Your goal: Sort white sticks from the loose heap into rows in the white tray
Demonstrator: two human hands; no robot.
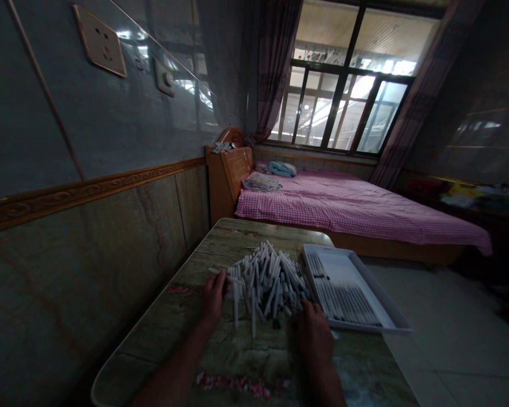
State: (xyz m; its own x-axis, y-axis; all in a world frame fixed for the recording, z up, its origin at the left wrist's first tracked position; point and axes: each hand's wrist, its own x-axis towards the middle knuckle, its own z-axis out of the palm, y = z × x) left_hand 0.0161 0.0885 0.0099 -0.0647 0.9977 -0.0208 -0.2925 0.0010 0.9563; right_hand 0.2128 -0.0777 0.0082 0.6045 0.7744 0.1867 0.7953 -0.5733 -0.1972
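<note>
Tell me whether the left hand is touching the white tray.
Apart. In the head view, the pile of pen-like sticks lies between the left hand and the white tray.

The table [248,356] and both forearms [176,362] run off the bottom edge — whether the right hand [316,330] grips anything is hidden; the far-right clutter [464,195] is too dim to identify.

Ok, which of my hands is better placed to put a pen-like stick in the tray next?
Probably the right hand: it sits beside the tray, at the pile's near right edge. The left hand is at the pile's left side, with the pile between it and the tray.
</note>
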